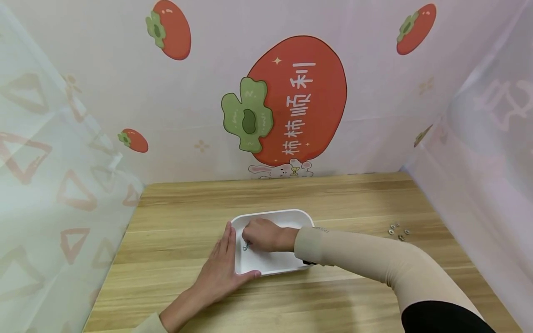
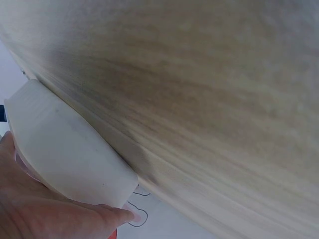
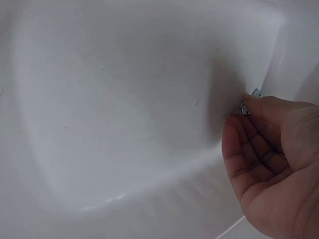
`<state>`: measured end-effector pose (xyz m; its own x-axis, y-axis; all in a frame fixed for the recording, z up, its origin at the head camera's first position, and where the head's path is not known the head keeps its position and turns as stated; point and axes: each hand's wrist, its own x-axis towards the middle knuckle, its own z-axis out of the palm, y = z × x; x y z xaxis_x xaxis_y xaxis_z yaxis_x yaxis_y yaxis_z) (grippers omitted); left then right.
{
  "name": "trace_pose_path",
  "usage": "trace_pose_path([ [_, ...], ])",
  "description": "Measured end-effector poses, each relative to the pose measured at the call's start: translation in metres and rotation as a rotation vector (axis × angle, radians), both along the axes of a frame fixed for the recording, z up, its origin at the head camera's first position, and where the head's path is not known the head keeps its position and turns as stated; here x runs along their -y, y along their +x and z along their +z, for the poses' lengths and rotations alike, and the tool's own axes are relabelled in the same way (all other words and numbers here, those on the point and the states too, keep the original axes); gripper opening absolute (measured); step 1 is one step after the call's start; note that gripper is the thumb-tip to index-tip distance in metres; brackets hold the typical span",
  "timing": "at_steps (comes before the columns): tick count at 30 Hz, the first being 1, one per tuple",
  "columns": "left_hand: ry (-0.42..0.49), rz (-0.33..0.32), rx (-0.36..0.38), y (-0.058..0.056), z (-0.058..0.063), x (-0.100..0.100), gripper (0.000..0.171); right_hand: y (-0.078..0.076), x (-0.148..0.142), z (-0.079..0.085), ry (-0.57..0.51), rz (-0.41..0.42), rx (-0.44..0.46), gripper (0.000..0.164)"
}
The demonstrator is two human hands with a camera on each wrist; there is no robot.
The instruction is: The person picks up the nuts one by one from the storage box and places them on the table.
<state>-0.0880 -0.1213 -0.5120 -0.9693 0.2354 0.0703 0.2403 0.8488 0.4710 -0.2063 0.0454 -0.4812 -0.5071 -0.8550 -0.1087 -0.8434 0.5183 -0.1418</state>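
A white plastic tray (image 1: pixel 272 266) lies on the table in the head view. My left hand (image 1: pixel 220 267) rests against its near left corner, straight fingers along the left side and thumb at the front edge. In the left wrist view the hand (image 2: pixel 47 206) is spread along the tray's outer wall (image 2: pixel 70 144). My right hand (image 1: pixel 263 235) is inside the tray near its left end. In the right wrist view, its thumb and fingertips pinch a small metal nut (image 3: pixel 244 108). Another small metal piece (image 3: pixel 256 92) shows just beyond the thumb, partly hidden.
Several small metal nuts (image 1: pixel 392 232) lie loose on the wooden table (image 1: pixel 179 222), right of the tray. A printed cloth (image 1: pixel 200 106) with persimmon pictures hangs behind the table and along both sides. My right sleeve (image 1: pixel 366 252) crosses above the table's right part.
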Motion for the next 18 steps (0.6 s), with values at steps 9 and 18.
trace_pose_path([
  [9, 0.003, -0.007, -0.026, 0.000, -0.001, -0.001, 0.136, 0.000, -0.002, 0.000, 0.031, -0.024, 0.007, 0.024],
  [18, -0.005, -0.002, -0.043, 0.003, -0.001, -0.001, 0.136, -0.002, -0.015, 0.010, 0.008, -0.089, 0.067, 0.020],
])
